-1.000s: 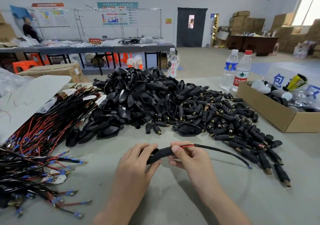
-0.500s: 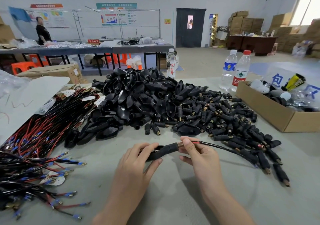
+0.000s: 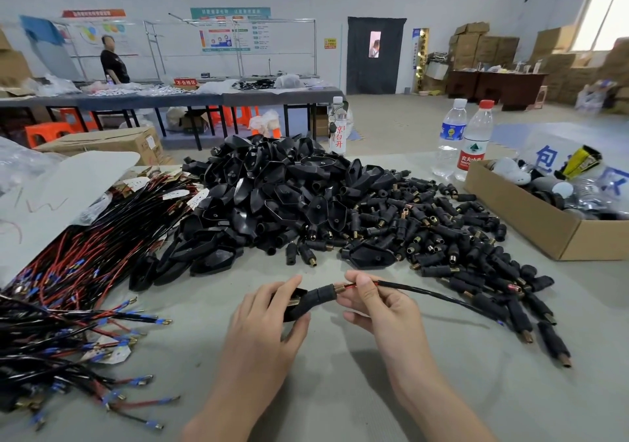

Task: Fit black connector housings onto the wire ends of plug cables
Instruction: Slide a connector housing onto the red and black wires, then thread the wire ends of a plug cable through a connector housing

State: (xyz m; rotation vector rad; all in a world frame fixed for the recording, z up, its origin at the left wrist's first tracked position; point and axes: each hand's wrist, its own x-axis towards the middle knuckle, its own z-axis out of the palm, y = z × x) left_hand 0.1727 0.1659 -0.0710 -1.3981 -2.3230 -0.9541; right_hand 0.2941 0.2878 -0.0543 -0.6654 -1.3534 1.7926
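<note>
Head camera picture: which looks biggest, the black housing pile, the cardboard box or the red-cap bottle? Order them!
1. black housing pile
2. cardboard box
3. red-cap bottle
The bottle is farther away, so this is looks only.

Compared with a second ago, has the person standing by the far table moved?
Yes. The person has gone right along the far table, from in front of the blue sheet on the wall to well right of it.

The left hand (image 3: 269, 326) and right hand (image 3: 383, 310) are bare, forearms uncovered, fingers (image 3: 363, 287) slim with short nails.
</note>
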